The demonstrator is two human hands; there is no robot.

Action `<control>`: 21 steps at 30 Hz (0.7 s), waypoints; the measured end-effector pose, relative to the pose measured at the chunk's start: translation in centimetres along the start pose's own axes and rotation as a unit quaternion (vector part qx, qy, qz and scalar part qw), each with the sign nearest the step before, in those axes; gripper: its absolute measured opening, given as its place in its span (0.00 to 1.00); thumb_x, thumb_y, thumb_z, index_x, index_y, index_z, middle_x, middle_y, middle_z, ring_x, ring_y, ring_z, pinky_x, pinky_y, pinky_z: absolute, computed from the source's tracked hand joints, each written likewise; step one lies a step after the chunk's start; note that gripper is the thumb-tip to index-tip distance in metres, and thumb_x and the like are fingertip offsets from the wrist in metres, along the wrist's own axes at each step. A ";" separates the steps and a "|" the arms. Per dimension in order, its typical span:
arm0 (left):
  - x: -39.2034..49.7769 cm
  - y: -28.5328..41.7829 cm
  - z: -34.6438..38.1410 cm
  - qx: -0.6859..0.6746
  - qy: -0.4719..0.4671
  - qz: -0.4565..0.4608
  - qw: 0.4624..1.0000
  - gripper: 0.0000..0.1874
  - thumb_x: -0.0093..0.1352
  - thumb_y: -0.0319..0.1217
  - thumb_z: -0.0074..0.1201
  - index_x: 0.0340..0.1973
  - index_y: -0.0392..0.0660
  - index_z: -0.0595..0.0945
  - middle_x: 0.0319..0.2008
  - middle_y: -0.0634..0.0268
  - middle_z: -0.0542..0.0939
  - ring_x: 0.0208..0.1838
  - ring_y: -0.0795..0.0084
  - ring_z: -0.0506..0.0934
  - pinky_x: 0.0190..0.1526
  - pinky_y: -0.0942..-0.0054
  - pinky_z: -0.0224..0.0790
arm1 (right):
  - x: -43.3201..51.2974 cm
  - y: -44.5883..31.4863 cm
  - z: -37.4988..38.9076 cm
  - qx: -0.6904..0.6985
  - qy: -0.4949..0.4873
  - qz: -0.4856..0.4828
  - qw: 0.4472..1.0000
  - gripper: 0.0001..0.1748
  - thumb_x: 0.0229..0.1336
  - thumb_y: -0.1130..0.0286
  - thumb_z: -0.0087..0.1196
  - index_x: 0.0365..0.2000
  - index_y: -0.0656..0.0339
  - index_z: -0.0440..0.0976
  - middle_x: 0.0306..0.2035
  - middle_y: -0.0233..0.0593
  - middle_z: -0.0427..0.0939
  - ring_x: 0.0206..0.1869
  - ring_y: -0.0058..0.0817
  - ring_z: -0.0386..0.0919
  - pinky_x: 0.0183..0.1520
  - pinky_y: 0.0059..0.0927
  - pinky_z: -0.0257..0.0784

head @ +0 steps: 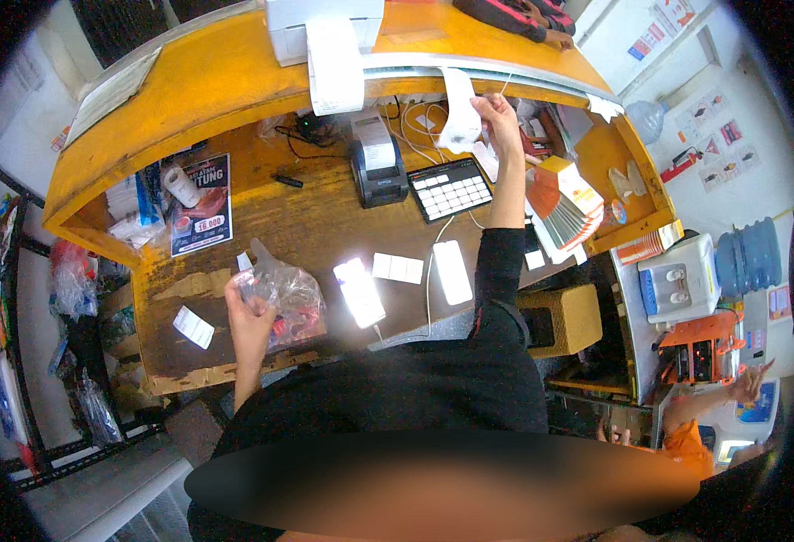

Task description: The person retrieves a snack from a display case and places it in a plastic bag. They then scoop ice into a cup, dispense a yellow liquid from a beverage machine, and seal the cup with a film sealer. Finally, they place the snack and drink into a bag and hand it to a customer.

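My left hand grips the gathered neck of a clear plastic bag at the front of the brown desk. Red items show through the bag, but I cannot tell what they are. A small white slip stands at the fingers of that hand. My right hand is stretched out to the upper shelf's edge. Its thumb and fingertips pinch the side of a white paper strip that hangs curled from this edge. Below it, a black tablet with a grid of white tiles leans beside an Epson receipt printer.
Two phones, one lit and one white, lie near printed slips and a cable. Orange-and-white folded cartons are stacked at right. Above, a white printer trails paper. Another person's arm rests on the counter; someone in orange is behind right.
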State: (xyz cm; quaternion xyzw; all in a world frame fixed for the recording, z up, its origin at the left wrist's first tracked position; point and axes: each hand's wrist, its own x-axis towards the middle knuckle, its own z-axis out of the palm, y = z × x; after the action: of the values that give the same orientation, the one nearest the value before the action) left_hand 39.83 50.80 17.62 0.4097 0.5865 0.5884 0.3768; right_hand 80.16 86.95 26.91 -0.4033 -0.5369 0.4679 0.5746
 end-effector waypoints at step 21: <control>-0.1 -0.6 -0.5 -0.003 0.013 -0.009 1.000 0.35 0.53 0.12 0.55 0.57 0.42 0.63 0.48 0.64 0.67 0.33 0.83 0.67 0.37 0.83 0.64 | -1.0 0.6 2.8 -0.060 -0.009 0.024 0.998 0.20 0.56 0.69 0.61 0.22 0.45 0.58 0.19 0.16 0.64 0.17 0.06 0.59 0.17 0.12 0.53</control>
State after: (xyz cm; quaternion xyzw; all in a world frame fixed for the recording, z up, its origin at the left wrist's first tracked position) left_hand 39.42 50.51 16.99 0.3957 0.5928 0.5923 0.3759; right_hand 77.37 86.04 26.36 -0.4456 -0.5590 0.4523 0.5334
